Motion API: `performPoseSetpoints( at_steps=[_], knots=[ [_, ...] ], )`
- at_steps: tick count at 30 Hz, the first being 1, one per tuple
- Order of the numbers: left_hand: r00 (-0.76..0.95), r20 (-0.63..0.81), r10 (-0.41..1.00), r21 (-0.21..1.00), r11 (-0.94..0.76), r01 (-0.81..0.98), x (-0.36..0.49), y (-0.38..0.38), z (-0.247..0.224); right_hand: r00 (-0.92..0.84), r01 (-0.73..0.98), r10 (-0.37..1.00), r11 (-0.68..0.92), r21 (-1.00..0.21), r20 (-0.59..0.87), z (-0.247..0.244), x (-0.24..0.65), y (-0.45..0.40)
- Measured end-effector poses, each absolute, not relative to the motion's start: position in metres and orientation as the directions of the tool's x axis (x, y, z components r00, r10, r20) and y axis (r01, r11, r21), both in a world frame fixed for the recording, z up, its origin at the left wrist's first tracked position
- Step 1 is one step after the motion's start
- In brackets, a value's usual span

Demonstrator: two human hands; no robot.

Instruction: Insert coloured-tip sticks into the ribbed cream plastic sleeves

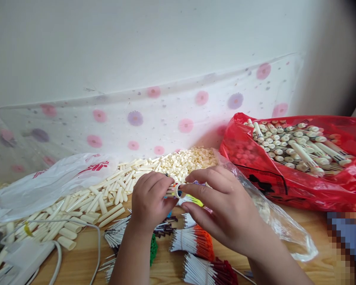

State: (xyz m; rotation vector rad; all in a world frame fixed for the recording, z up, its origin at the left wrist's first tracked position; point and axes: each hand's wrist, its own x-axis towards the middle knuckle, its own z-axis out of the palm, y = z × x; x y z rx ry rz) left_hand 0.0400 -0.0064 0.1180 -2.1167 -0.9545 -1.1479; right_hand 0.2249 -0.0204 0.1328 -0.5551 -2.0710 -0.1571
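Observation:
My left hand (150,200) is closed around a multi-colour pen part (177,191), a cream ring with thin coloured pieces showing in its opening. At the ring's open end, my right hand (225,202) has its index fingertip on the rim and its thumb just below; the other fingers are curled loosely. Beneath the hands lie rubber-banded pen refills: an orange-ended bundle (192,241), a dark red-ended bundle (209,270) and black-ended refills (117,235). Green refill ends (153,249) show beside my left forearm. Part of the pen is hidden by my left fingers.
Cream tubes (106,190) and small slotted cream pieces (190,162) are heaped behind my hands. At the right stands a red bag (273,178) of pens. A clear plastic bag (273,213), white bag (65,178) and power strip with cable (26,257) lie around.

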Motion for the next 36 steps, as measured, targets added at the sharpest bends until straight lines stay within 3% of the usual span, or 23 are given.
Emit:
performPoseSetpoints(
  at_steps=[9, 24, 29, 36],
  knots=[
    [0.336, 0.864, 0.374, -0.087, -0.545, 0.834, 0.04, -0.002, 0.117, -0.478, 0.51, 0.559, 0.805, -0.304, 0.678, 0.138, 0.22, -0.03],
    [0.323, 0.851, 0.415, 0.002, -0.616, 0.788, 0.038, -0.002, 0.115, -0.511, 0.348, 0.556, 0.831, -0.433, 0.656, 0.135, 0.222, -0.022],
    [0.343, 0.849, 0.402, 0.026, -0.681, 0.732, 0.037, -0.001, 0.113, -0.551, 0.296, 0.509, 0.86, -0.415, 0.662, 0.134, 0.223, -0.019],
    [0.379, 0.827, 0.416, 0.066, -0.74, 0.669, 0.038, -0.003, 0.113, -0.574, 0.245, 0.353, 0.935, -0.257, 0.739, 0.134, 0.225, -0.011]
  ],
)
